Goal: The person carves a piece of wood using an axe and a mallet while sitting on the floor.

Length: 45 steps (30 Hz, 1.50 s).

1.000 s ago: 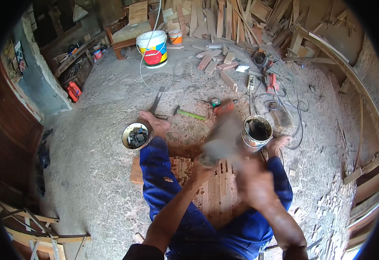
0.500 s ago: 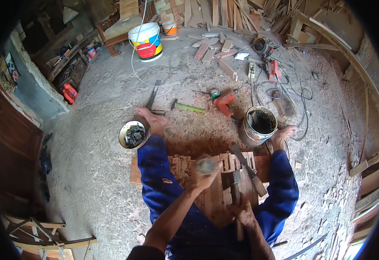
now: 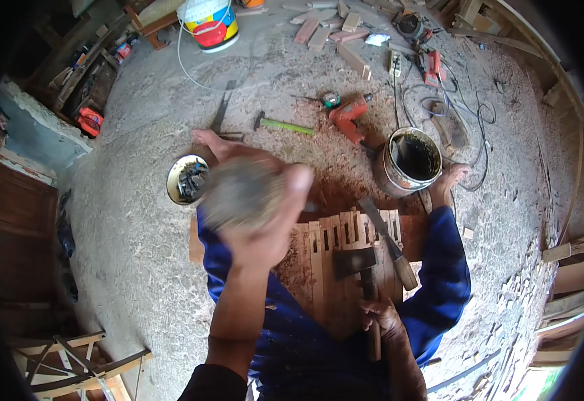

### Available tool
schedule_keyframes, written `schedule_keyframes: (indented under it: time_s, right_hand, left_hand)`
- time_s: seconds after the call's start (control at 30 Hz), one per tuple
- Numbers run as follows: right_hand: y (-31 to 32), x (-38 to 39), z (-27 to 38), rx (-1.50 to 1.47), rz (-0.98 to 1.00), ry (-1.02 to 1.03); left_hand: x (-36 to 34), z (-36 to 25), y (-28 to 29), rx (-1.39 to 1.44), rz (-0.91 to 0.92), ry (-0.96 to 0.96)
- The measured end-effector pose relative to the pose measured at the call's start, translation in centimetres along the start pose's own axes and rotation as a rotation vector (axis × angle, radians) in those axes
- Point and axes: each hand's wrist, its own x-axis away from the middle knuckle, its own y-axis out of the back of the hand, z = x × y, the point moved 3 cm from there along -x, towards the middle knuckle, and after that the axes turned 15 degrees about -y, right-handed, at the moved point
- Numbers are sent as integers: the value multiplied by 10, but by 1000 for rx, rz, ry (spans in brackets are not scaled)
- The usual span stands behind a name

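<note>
My left hand (image 3: 275,220) is raised close to the camera, wrapped round a blurred, round grey-tan object (image 3: 242,197) that I cannot identify. My right hand (image 3: 382,314) grips the wooden handle of a dark, wide-headed tool (image 3: 354,262), held over grooved wooden strips (image 3: 315,260) between my legs. Beside that tool a wide chisel (image 3: 404,271) with a wooden handle lies across the strips. A small bowl of metal pieces (image 3: 186,177) stands by my left foot. A dirty pail (image 3: 412,155) with dark contents stands by my right foot.
On the floor ahead lie a green-handled hammer (image 3: 288,125), an orange drill (image 3: 345,117), cables, a red power tool (image 3: 433,67) and scattered offcuts (image 3: 318,33). A colourful bucket (image 3: 208,23) stands behind. A door (image 3: 18,234) is at left, wooden frames (image 3: 78,371) at lower left, timber at right.
My left hand has risen toward the camera with the round object, now larger and blurred. My right hand's tool has shifted slightly on the strips. The view has tilted downward.
</note>
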Motion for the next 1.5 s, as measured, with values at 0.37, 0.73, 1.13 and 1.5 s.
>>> schedule_keyframes:
  time_s: [0.37, 0.73, 1.13, 1.5]
  right_hand:
    - [3, 1, -1, 21, -4, 77]
    - [-3, 5, -1, 65, -16, 89]
    - [-2, 5, -2, 62, -24, 77]
    - [-24, 16, 8, 228, -121, 156]
  left_hand:
    - [44, 66, -24, -186, 103, -37]
    - [65, 87, -22, -70, 108, 222]
    - [63, 91, -21, -56, 74, 256]
    - [67, 82, -27, -70, 91, 134]
